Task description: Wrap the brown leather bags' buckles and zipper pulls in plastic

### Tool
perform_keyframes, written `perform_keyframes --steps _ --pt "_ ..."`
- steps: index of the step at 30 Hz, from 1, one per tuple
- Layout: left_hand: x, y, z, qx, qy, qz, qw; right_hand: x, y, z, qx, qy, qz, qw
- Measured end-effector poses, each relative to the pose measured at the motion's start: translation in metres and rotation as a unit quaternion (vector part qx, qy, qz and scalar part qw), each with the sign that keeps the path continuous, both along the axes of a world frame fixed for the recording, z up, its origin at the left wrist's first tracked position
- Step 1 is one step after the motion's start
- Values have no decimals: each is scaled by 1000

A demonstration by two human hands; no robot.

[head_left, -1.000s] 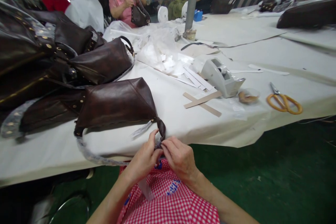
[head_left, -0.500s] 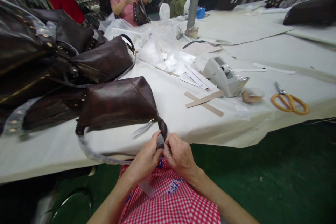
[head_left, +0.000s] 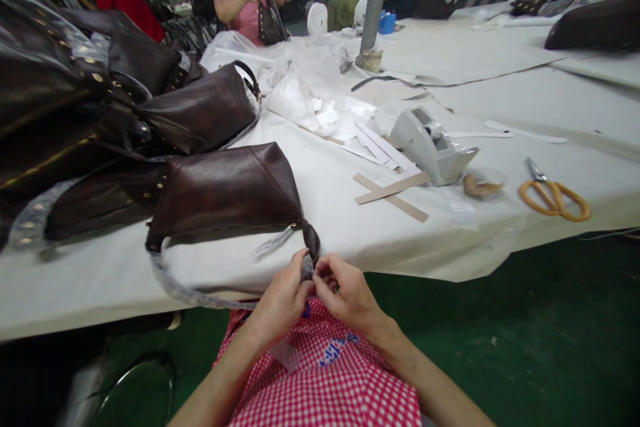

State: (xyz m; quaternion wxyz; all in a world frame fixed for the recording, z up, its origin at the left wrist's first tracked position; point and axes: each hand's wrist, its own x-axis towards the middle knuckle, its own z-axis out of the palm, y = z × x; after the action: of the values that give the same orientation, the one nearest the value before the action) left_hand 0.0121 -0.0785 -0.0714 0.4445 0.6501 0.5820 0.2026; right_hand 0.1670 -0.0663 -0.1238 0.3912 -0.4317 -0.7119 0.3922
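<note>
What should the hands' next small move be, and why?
Probably a light pinch by the right hand on the plastic-wrapped strap, with the left hand bracing it. The left hand grips the strap near the brown bag's corner, and the right hand's fingertips are right beside the wrap; whether they hold anything is unclear.

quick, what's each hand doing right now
Left hand: closed, holding the plastic-wrapped strap of the brown bag.
Right hand: curled at the strap; whether gripping it cannot be told.
</note>
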Motion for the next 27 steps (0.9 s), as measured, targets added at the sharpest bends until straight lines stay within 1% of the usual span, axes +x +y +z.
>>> perform_keyframes --steps 4,7,9,12,15,18,22,24,25,27 --pt "0 0 -1 -3 0 -1 1000 -1 0 9 -64 9 -19 998" --pt "3 0 -2 -7 23 1 1000 -3 -2 13 -96 -20 -46 994" --pt "5 0 -3 -12 44 3 999 -4 -4 14 -104 -43 -64 992" --pt "8 -1 -4 -14 63 5 998 -4 -6 15 -91 -72 -79 990" --pt "9 -2 -3 -18 69 5 997 -3 -7 16 -74 -87 -72 991" --pt "9 -2 -2 -22 76 8 997 -3 -8 14 -76 -74 -67 992" --pt "7 -2 0 -24 83 -1 996 -5 -8 8 -113 -38 -65 991" --pt "6 -2 -1 -21 80 -7 997 -6 -8 5 -115 -23 -66 991" --pt "6 -2 -1 -19 76 -9 997 -6 -8 5 -99 -25 -70 992" --pt "5 -2 -2 -12 63 -11 998 -6 -8 4 -33 -56 -74 995"
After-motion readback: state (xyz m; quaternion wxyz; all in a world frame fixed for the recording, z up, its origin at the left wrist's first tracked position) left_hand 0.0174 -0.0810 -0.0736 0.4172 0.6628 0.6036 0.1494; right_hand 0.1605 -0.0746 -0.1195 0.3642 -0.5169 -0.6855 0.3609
